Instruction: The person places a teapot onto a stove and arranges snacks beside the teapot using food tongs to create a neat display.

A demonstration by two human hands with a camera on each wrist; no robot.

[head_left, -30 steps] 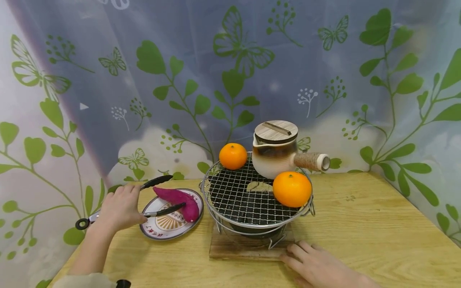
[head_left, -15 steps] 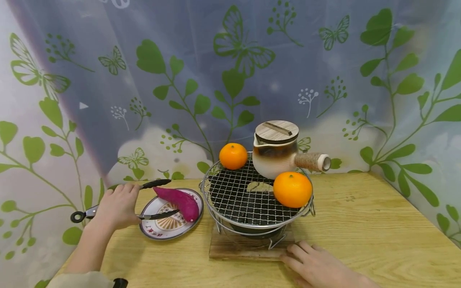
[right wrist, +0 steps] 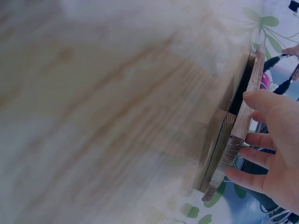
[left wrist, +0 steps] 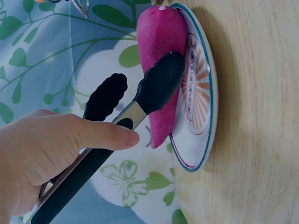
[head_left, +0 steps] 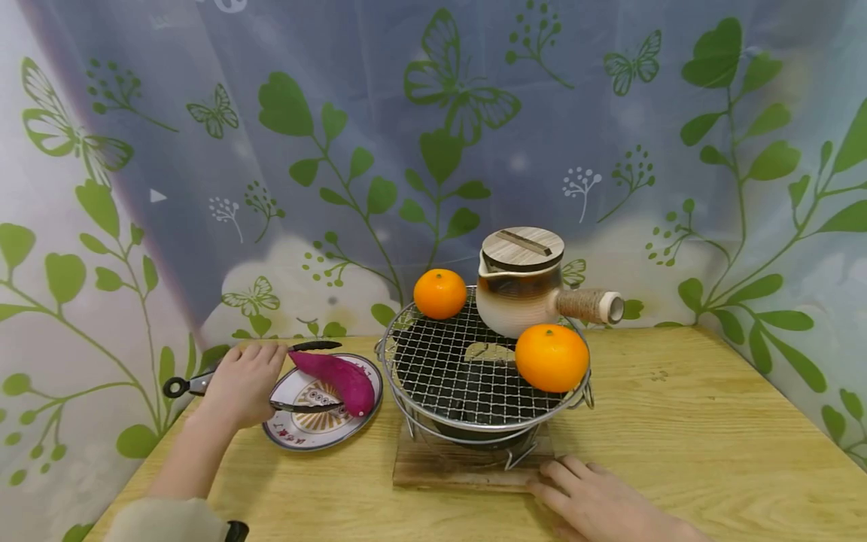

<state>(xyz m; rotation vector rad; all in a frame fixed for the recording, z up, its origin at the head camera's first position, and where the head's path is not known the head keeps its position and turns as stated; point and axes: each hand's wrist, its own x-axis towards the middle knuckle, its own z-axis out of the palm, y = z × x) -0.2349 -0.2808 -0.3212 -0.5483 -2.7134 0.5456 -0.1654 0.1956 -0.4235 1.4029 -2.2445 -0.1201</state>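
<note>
My left hand (head_left: pixel 247 384) holds a pair of tongs (left wrist: pixel 161 84) with black tips and metal arms, their arms spread apart. A purple sweet potato (head_left: pixel 339 379) lies across an oval patterned plate (head_left: pixel 291 435) on the left. In the head view, one tong tip is behind the sweet potato's thin end and the other is in front of it, over the plate. Whether either tip touches it I cannot tell. My right hand (head_left: pixel 596 497) rests with its fingertips against the right front corner of a wooden board (head_left: pixel 467 477), fingers extended and loose.
A round grill with wire mesh (head_left: pixel 440 361) stands on the board. On it are two oranges (head_left: pixel 440 293) and a lidded clay pot (head_left: pixel 511 301) whose wrapped handle points right. Behind the wooden table (head_left: pixel 691 421) hangs a leaf-patterned curtain (head_left: pixel 379 90).
My left hand drew the tongs slightly left, then moved them right, over the plate. Their tips are lower and a little wider apart. The right hand and sweet potato look still.
</note>
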